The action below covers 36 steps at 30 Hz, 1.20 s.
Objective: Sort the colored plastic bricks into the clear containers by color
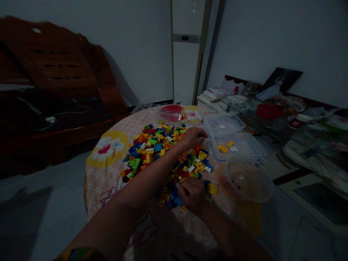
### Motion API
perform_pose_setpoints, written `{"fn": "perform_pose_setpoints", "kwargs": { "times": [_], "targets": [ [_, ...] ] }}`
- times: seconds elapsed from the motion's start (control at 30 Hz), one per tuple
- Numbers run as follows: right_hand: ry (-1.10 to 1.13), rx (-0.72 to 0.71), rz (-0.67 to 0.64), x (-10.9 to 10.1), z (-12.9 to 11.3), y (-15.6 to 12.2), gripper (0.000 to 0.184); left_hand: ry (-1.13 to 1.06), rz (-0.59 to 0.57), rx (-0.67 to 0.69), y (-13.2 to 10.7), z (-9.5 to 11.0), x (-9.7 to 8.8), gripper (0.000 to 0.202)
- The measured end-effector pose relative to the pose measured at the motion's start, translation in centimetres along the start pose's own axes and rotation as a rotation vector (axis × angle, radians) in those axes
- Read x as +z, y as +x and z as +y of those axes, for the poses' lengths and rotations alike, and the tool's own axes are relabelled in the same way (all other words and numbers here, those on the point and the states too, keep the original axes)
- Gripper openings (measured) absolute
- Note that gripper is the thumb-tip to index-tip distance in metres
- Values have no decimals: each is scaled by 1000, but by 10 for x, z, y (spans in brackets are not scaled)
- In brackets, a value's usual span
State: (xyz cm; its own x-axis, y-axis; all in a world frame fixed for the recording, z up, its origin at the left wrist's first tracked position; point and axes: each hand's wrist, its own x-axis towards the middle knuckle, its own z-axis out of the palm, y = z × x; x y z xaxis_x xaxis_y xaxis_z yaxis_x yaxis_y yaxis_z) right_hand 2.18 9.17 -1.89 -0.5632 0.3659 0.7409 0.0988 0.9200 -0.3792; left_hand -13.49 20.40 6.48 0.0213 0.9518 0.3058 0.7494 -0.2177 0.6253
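Okay, quick pass: your left hand (194, 137) reaches across the pile of bricks (157, 147), fingers curled, right by the corner of the near tray (248, 146); too dim to tell whether it pinches anything. Your right hand (191, 194) bends over the pile's near edge, fingers curled in close to the bricks, and I can't tell if one is caught under them either. Mixed-colour bricks lie heaped on the tablecloth (95, 174), mostly under and beyond your left forearm (152, 181). The near tray, clear with a blue rim, holds a few yellow bricks (223, 149) and a white piece (233, 148); the far tray (233, 125) sits just behind it, and a round clear tub (254, 174) stands on your side. To work this well, I'd lift the left forearm higher (it blocks your view of the middle and could sweep loose pieces along). Spread the heap thinner with the right fingertips, so single bricks show, then pinch each by its side walls; studs on top probably give a poorer hold. Watch the flat yellow brick (212, 189) just beside your right hand, easily nudged. Any let-go over a tray is best kept low, since hard plastic likely bounces.
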Motion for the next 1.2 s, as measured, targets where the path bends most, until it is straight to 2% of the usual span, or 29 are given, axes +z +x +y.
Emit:
{"fn": "perform_pose_setpoints", "kwargs": {
  "times": [0.13, 0.23, 0.3, 0.43, 0.53, 0.77, 0.93, 1.2],
  "targets": [
    [15, 5, -5, 0, -1, 0, 38, 157, -93, -28, -27, -21, -9, 17],
    [29, 1, -6, -1, -1, 0, 38, 180, -184, 17, -40, -29, -4, 14],
    [35, 3, -1, -1, -2, 0, 38, 218, -195, 27, -45, -31, 0, 16],
    [47, 18, -6, -1, -1, 1, 38, 221, -175, 2, -47, -32, -2, 12],
    [53, 20, -2, 0, -1, 0, 38, 185, -150, -61, -51, -37, -12, 12],
    [80, 27, -11, 2, 2, -4, 38, 249, -85, -166, -58, -50, -37, 16],
    [80, 22, -7, 0, 0, -1, 38, 296, -50, -196, -60, -55, -52, 26],
    [58, 14, -8, -2, -1, 0, 39, 440, 8, -251, -68, -65, -68, 23]
  ]
}}
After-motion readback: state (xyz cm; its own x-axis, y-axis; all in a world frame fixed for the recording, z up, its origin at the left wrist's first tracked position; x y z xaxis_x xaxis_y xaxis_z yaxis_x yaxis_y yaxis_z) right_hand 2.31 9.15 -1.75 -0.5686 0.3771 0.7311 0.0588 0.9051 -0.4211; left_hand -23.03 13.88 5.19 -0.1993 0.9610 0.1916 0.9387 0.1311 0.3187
